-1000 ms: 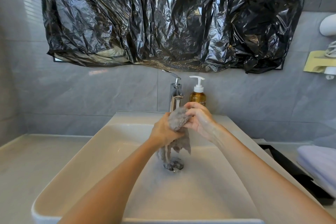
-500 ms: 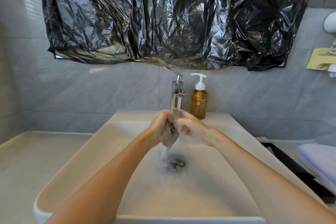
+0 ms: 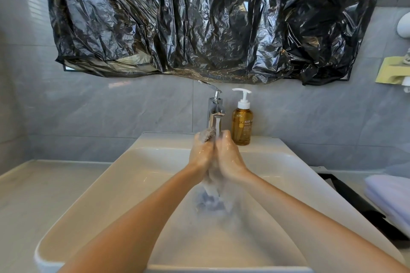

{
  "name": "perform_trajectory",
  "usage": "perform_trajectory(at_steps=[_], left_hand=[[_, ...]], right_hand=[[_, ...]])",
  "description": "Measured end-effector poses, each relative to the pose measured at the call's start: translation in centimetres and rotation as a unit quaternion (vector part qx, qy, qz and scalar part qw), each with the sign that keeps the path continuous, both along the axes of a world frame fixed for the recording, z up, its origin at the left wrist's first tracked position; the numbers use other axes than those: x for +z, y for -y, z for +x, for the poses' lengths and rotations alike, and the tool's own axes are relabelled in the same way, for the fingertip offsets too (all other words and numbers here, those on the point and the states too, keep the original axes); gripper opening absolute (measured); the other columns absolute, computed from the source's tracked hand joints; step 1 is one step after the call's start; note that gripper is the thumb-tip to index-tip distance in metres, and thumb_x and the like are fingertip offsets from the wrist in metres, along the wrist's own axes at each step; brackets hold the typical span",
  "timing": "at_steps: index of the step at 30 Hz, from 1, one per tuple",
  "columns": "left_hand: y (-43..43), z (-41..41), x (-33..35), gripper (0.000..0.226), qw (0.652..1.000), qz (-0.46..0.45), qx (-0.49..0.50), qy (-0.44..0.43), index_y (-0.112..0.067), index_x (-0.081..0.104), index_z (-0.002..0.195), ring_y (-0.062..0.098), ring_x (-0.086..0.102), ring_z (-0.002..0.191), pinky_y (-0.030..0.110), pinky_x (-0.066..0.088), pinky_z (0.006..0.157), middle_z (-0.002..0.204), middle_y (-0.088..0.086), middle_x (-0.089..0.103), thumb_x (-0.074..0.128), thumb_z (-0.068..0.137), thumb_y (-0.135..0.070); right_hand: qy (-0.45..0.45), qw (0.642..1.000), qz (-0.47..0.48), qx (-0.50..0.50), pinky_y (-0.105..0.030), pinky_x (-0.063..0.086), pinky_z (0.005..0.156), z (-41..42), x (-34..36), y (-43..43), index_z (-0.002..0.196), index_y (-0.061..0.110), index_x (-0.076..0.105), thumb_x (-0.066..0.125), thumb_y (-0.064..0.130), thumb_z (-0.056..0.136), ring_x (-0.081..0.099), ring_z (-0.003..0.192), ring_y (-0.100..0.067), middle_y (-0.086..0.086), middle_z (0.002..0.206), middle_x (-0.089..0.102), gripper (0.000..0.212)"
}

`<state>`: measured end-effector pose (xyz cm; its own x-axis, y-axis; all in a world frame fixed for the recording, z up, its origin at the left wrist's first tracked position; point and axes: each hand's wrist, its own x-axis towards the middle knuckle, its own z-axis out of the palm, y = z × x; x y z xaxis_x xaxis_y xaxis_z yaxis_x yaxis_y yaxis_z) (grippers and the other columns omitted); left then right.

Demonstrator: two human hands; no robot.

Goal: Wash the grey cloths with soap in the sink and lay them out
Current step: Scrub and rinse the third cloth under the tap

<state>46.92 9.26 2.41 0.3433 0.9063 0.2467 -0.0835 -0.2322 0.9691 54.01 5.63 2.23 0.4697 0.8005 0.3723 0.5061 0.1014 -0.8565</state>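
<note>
One grey cloth gripped in fingers of left hand & right hand.

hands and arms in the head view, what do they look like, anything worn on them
The left arm and right arm are bare up to the frame's edge: no sleeves. The left hand and right hand are ungloved, wet and shiny. No watch, bracelet or ring shows.

Crumpled black plastic sheeting hangs on the grey tiled wall. Yellow holder mounted at right. Folded pale towel lies on the surface.
</note>
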Motion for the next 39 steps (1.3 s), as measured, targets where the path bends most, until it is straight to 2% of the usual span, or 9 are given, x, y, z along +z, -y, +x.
perform_trajectory(at_steps=[4, 7, 12, 17, 21, 24, 28, 33, 39], left_hand=[[0.4, -1.0, -0.2, 0.031, 0.992, 0.078, 0.028, -0.098, -0.028, 0.057, 0.121, 0.026, 0.059, 0.109, 0.045, 0.047, 0.097, 0.125, 0.005, 0.060, 0.040, 0.100, -0.042], [0.6, -1.7, 0.0, 0.039, 0.978, 0.082, -0.017, -0.189, -0.020, 0.046, 0.128, 0.024, 0.065, 0.067, 0.033, 0.054, 0.053, 0.098, 0.013, 0.064, 0.035, 0.101, -0.045], [0.8, -1.1, 0.7, 0.070, 0.961, -0.163, -0.220, -0.044, -0.025, 0.040, 0.132, 0.031, 0.062, 0.108, 0.051, 0.057, 0.078, 0.125, 0.014, 0.057, 0.055, 0.080, -0.069], [2.3, 0.5, 2.2, 0.047, 0.954, -0.208, -0.176, 0.127, -0.013, 0.068, 0.099, 0.020, 0.063, 0.088, 0.033, 0.046, 0.068, 0.090, 0.005, 0.070, 0.047, 0.089, -0.054], [1.0, 1.1, 1.6, 0.034, 0.949, -0.262, -0.066, 0.161, -0.011, 0.066, 0.086, 0.022, 0.063, 0.073, 0.028, 0.050, 0.058, 0.074, 0.009, 0.066, 0.055, 0.089, -0.043], [0.4, 1.6, 0.4, 0.030, 0.963, -0.216, 0.008, 0.162, -0.010, 0.061, 0.079, 0.025, 0.061, 0.075, 0.035, 0.051, 0.066, 0.074, 0.010, 0.061, 0.055, 0.093, -0.036], [-0.6, 1.4, -0.5, 0.020, 0.977, -0.174, 0.031, 0.120, -0.021, 0.056, 0.083, 0.013, 0.057, 0.070, 0.028, 0.047, 0.060, 0.082, -0.001, 0.059, 0.049, 0.097, -0.033], [-1.4, 1.0, -0.9, 0.037, 0.990, -0.104, 0.091, -0.041, -0.015, 0.061, 0.074, 0.025, 0.059, 0.063, 0.029, 0.044, 0.056, 0.069, 0.009, 0.064, 0.044, 0.098, -0.037], [-1.1, 0.3, 0.4, 0.044, 0.975, -0.220, -0.033, 0.010, -0.006, 0.066, 0.101, 0.025, 0.068, 0.081, 0.035, 0.055, 0.068, 0.088, 0.013, 0.071, 0.033, 0.104, -0.035]], right_hand=[[0.102, 0.993, -0.052, -0.029, -0.034, 0.036, 0.066, 0.5, 0.5, 0.7, 0.090, 0.013, 0.041, 0.027, 0.032, 0.104, 0.052, 0.079, -0.027, -0.008, 0.091, 0.057, 0.028], [0.174, 0.980, -0.073, -0.059, -0.038, 0.044, 0.075, 1.8, 0.4, 0.6, 0.095, 0.013, 0.050, 0.029, 0.035, 0.103, 0.059, 0.095, -0.037, -0.017, 0.101, 0.064, 0.032], [-0.099, 0.994, -0.021, -0.030, -0.045, 0.049, 0.094, 3.5, 1.7, 0.8, 0.091, 0.020, 0.060, 0.042, 0.040, 0.100, 0.062, 0.100, -0.028, -0.011, 0.103, 0.066, 0.028], [-0.312, 0.947, 0.042, 0.069, -0.043, 0.053, 0.090, 1.7, 2.6, 0.7, 0.095, 0.017, 0.060, 0.058, 0.045, 0.092, 0.066, 0.097, -0.026, -0.012, 0.102, 0.069, 0.028], [-0.052, 0.996, 0.056, 0.035, -0.032, 0.049, 0.068, 0.2, 1.6, 1.1, 0.083, 0.021, 0.042, 0.042, 0.040, 0.101, 0.060, 0.081, -0.017, -0.001, 0.081, 0.058, 0.026], [0.074, 0.996, 0.050, -0.009, -0.040, 0.051, 0.072, -0.2, 0.4, 0.8, 0.079, 0.028, 0.040, 0.036, 0.050, 0.099, 0.062, 0.079, -0.021, 0.001, 0.079, 0.061, 0.030], [0.096, 0.995, 0.008, -0.030, -0.039, 0.052, 0.084, 0.0, -0.1, 0.5, 0.097, 0.021, 0.058, 0.037, 0.054, 0.098, 0.064, 0.091, -0.024, -0.006, 0.097, 0.069, 0.039], [0.124, 0.990, -0.042, -0.052, -0.030, 0.043, 0.071, 0.4, 0.8, 0.8, 0.089, 0.014, 0.072, 0.033, 0.050, 0.100, 0.061, 0.079, -0.022, -0.006, 0.083, 0.070, 0.054], [0.001, 0.996, -0.088, -0.002, -0.039, 0.046, 0.091, 3.3, 0.7, 0.4, 0.121, 0.026, 0.046, 0.034, 0.048, 0.101, 0.056, 0.102, -0.022, -0.005, 0.118, 0.057, 0.032]])
